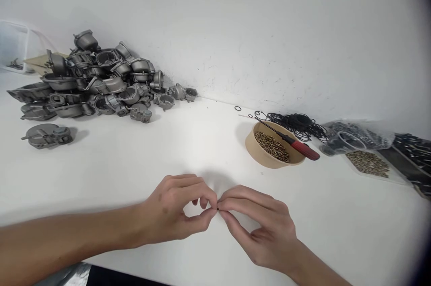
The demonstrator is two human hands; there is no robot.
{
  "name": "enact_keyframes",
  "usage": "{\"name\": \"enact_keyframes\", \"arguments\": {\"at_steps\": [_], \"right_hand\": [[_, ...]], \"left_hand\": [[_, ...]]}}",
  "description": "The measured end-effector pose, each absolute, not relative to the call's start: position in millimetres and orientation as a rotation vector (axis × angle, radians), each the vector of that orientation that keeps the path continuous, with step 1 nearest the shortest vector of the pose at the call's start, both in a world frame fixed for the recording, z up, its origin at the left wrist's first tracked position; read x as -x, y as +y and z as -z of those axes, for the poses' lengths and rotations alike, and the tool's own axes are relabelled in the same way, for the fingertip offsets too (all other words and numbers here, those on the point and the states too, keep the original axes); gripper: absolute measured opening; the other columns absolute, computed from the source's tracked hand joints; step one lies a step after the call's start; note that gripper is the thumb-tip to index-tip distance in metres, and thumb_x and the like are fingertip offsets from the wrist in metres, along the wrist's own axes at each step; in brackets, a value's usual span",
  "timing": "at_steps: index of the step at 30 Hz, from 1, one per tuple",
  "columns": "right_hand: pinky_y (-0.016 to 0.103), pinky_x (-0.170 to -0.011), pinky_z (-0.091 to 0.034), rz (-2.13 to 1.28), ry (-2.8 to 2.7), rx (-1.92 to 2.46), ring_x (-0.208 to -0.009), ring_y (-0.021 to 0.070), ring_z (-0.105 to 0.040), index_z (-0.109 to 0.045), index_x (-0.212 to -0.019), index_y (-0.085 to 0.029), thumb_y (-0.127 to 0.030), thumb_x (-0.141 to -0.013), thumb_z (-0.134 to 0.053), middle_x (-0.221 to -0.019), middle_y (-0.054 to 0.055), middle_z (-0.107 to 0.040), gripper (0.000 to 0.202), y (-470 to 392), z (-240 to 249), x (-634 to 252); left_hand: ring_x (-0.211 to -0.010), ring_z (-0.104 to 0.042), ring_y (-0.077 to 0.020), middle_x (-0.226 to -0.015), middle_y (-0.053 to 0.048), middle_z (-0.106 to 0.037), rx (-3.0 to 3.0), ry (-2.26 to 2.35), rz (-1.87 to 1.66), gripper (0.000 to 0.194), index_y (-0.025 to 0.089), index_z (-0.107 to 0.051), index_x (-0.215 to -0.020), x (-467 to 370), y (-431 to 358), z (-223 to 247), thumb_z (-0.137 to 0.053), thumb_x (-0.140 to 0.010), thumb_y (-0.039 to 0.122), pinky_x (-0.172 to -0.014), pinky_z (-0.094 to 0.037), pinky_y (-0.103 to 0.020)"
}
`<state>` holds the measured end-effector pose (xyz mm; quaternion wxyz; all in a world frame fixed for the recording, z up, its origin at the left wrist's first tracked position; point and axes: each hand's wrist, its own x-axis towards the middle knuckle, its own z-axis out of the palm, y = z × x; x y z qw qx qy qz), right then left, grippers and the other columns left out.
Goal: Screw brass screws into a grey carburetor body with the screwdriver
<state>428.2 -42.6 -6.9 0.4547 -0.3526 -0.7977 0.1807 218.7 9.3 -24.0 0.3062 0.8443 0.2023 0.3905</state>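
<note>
Over the front of the white table (161, 151), my left hand (183, 207) and my right hand (261, 223) meet fingertip to fingertip. Thumb and index finger of my left hand are pinched together. The fingers of my right hand close toward its thumb at the same spot. A tiny dark piece (217, 209) shows between the tips; its kind is too small to make out. Beyond the right hand stands a cardboard bowl (266, 158) of brass-coloured screws (272, 146). Across its rim lies a screwdriver (303, 149) with a red and black handle.
Grey metal castings (107, 84) are heaped at the back left, with a single casting (47, 135) in front. Black rubber rings (296, 124) lie behind the bowl. Bags of small parts (357, 138) and a tray of screws (368, 164) sit at the right. A white wall rises behind.
</note>
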Motion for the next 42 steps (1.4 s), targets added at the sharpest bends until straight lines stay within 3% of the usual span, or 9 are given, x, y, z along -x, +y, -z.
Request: {"name": "enact_keyframes", "arguments": {"at_steps": [12,17,39,42], "right_hand": [[0.026,-0.061,-0.064,-0.659,-1.839,0.929,-0.068,0.0168,-0.076,-0.077,-0.104,-0.025,0.000,-0.086,-0.066,-0.086,0.001,-0.080,0.033,-38.7,8.2,-430.7],[0.023,-0.062,-0.065,-0.649,-1.840,0.924,-0.073,0.0164,-0.079,-0.079,-0.109,-0.028,0.002,-0.085,-0.068,-0.097,0.001,-0.082,0.040,-38.6,11.1,-432.8],[0.023,-0.052,-0.062,-0.550,-1.872,0.937,-0.066,0.0148,-0.076,-0.079,-0.110,-0.029,0.001,-0.086,-0.067,-0.092,0.000,-0.081,0.040,-39.8,9.3,-428.2],[0.022,-0.061,-0.067,-0.516,-1.895,0.924,-0.074,0.0151,-0.079,-0.076,-0.119,-0.030,0.002,-0.087,-0.065,-0.101,0.000,-0.081,0.047,-40.5,9.0,-427.7]], "left_hand": [[-0.067,-0.060,-0.0102,-0.075,0.000,-0.066,-2.221,0.551,-1.102,0.005,0.019,-0.068,-0.095,-217.1,12.5,24.3,-0.067,-0.092,0.015,-0.062,-0.051,-0.022],[-0.065,-0.060,-0.0102,-0.073,-0.001,-0.066,-2.211,0.579,-1.126,0.005,0.018,-0.069,-0.093,-219.1,13.1,23.9,-0.069,-0.090,0.014,-0.060,-0.051,-0.022],[-0.062,-0.057,-0.0104,-0.070,0.001,-0.065,-2.256,0.608,-1.199,0.012,0.018,-0.067,-0.087,-221.6,10.2,21.4,-0.067,-0.081,0.007,-0.056,-0.049,-0.023],[-0.062,-0.057,-0.0099,-0.070,0.001,-0.065,-2.221,0.632,-1.198,0.011,0.018,-0.067,-0.087,-221.2,10.3,21.4,-0.067,-0.082,0.008,-0.057,-0.049,-0.023]]}}
